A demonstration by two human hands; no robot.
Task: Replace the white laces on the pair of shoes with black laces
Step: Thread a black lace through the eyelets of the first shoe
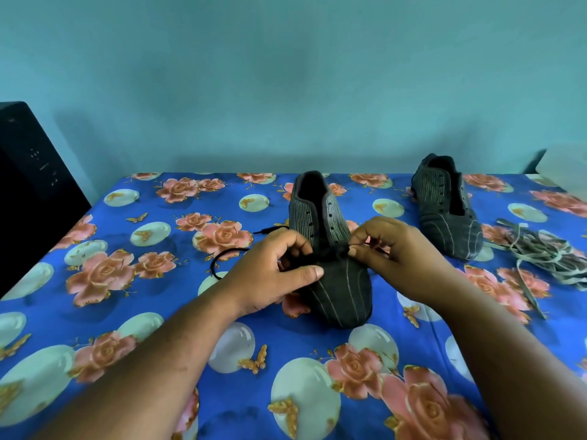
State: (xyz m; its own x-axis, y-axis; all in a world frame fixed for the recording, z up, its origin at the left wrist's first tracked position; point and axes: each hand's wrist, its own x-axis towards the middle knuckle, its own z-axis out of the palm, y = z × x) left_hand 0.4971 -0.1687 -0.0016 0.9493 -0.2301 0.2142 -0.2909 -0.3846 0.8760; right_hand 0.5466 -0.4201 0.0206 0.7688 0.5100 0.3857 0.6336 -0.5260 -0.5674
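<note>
A dark striped shoe stands in the middle of the bed, toe toward me. A black lace crosses its lowest eyelets and loops out to the left on the sheet. My left hand grips the lace at the shoe's left side, thumb lying over the toe. My right hand pinches the lace at the right eyelet. The second shoe stands unlaced at the back right. A heap of pale removed laces lies right of it.
The bed wears a blue floral sheet and meets a teal wall behind. A black box stands at the left edge. Something white sits at the far right corner.
</note>
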